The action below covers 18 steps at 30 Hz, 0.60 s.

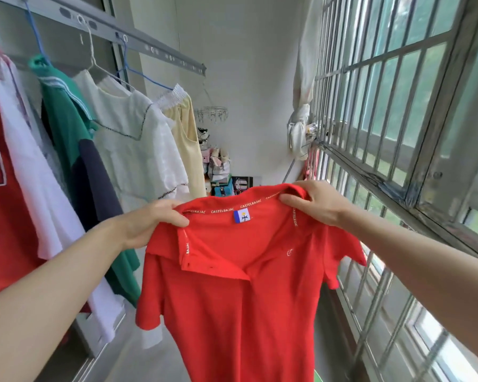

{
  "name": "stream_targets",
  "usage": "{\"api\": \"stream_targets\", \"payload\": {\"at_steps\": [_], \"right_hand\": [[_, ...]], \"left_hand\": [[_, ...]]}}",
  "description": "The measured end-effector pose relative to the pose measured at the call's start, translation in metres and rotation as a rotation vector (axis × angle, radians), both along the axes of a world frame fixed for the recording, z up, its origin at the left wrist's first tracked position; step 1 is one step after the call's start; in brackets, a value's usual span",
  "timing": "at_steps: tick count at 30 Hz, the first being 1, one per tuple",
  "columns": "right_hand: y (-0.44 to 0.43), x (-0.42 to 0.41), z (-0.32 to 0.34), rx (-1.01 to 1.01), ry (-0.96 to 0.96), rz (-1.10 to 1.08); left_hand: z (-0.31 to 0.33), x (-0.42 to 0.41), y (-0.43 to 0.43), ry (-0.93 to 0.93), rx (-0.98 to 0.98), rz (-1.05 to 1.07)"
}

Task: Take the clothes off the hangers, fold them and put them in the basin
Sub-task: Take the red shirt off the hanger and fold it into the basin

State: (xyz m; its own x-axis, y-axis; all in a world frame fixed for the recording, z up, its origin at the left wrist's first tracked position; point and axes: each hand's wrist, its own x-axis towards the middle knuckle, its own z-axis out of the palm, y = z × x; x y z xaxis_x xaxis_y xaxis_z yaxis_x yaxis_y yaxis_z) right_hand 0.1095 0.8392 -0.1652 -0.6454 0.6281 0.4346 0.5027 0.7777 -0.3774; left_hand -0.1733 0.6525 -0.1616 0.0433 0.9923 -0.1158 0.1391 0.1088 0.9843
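Holding a red short-sleeved polo shirt spread out at lower centre of the frame, the left hand and right hand each pinch a shoulder by the collar, fingers pressed onto the cloth. It is off its hanger and looks light, soft and limp, so it should fold easily; the shoulder seams seem the best hold. No basin shows for certain. Other garments hang on a grey rail at upper left.
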Motion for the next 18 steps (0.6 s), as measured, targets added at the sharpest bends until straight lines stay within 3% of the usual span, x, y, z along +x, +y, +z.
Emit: {"api": "stream_targets", "payload": {"at_steps": [2,4,6,8,13,18], "right_hand": [[0.004,0.006,0.001,-0.015,-0.128,-0.009],[0.005,0.012,-0.001,0.021,-0.285,-0.010],[0.004,0.015,-0.003,0.036,-0.369,0.017],[0.002,0.016,-0.006,0.038,-0.414,0.025],[0.013,0.018,-0.010,0.071,-0.412,-0.052],[0.021,0.024,-0.013,0.070,-0.389,-0.105]], "left_hand": [[-0.007,-0.003,0.007,0.163,-0.093,-0.036],[-0.017,-0.006,0.019,0.469,-0.144,-0.006],[-0.026,-0.008,0.030,0.746,-0.140,0.016],[-0.034,-0.012,0.042,0.904,-0.089,0.064],[-0.043,-0.006,0.055,1.085,-0.006,0.328],[-0.043,0.005,0.059,1.041,0.086,0.473]]}}
